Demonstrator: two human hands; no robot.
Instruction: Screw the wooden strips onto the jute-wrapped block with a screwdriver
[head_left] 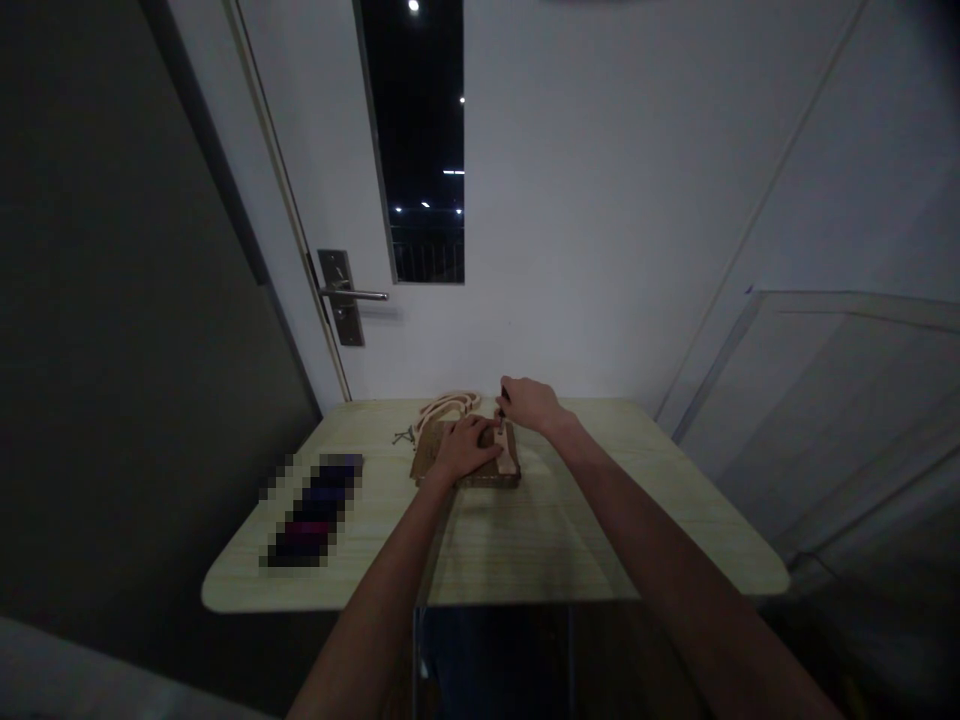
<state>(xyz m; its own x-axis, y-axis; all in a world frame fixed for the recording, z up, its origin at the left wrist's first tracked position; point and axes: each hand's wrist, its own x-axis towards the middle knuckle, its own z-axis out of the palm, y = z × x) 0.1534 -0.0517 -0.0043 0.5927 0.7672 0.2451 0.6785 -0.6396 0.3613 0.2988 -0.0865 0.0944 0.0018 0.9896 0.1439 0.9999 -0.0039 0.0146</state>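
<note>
A brown wooden board or flat box [501,474] lies at the far middle of the pale table [525,540]. My left hand [463,447] rests flat on top of it, fingers spread and pressing down. My right hand [527,404] is closed round a thin dark tool [504,394], its tip pointing down at a light wooden piece [508,452] on the board's right side. Pale curved wooden pieces [448,404] lie just behind the board.
A blurred dark object [315,510] lies on the table's left part. Small dark bits [403,437] sit left of the board. A white door with a metal handle [351,295] stands behind the table, with a white wall to its right.
</note>
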